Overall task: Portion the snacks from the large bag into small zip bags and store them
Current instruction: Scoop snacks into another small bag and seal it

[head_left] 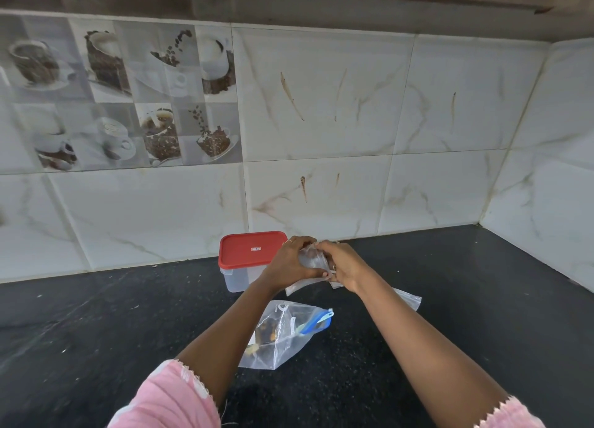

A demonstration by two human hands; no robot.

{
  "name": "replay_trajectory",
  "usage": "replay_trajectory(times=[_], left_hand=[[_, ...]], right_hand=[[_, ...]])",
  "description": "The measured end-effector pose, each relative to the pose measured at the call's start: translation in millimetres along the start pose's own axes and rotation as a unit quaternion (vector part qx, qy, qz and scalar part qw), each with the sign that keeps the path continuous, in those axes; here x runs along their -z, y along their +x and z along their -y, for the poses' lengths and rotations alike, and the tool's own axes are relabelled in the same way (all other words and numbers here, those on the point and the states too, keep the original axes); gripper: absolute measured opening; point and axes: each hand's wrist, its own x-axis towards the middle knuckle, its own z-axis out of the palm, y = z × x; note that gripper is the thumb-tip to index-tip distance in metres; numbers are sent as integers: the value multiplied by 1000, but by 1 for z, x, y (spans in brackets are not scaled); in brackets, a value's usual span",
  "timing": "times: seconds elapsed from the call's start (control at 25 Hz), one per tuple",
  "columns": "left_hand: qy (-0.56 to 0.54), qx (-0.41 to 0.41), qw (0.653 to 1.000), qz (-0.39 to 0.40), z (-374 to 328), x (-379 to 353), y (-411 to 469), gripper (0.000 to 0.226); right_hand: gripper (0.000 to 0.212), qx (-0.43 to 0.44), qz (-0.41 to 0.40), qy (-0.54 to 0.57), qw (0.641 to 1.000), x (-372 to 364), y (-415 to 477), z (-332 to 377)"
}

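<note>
A large clear bag (283, 337) with a blue zip slider lies on the black counter (96, 315) near me, with dark and yellowish snacks inside. Above the counter, both hands hold a small clear zip bag (310, 258) between them. My left hand (289, 260) grips its left side with curled fingers. My right hand (340, 263) pinches its right side. More small clear bags (406, 299) lie flat under and to the right of my hands.
A clear plastic box with a red lid (250, 250) stands at the back of the counter against the tiled wall, just left of my hands. The tiled wall turns a corner at the right.
</note>
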Motion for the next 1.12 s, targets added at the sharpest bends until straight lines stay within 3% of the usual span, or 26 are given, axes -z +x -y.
replay_trajectory(times=[0.36, 0.44, 0.6, 0.88, 1.12], left_hand=[[60, -31, 997, 29, -1, -4, -4, 93], [42, -38, 998, 12, -1, -4, -4, 82], [-7, -36, 999, -23, -1, -1, -4, 59], [24, -49, 998, 14, -2, -3, -7, 81], [-8, -20, 1000, -10, -6, -6, -8, 62]], right_hand=[[29, -63, 43, 65, 995, 5, -5, 7], [24, -48, 46, 49, 997, 7, -5, 6], [22, 5, 43, -88, 995, 11, -8, 4], [31, 37, 40, -92, 994, 8, -9, 0], [23, 48, 22, -96, 994, 21, -15, -7]])
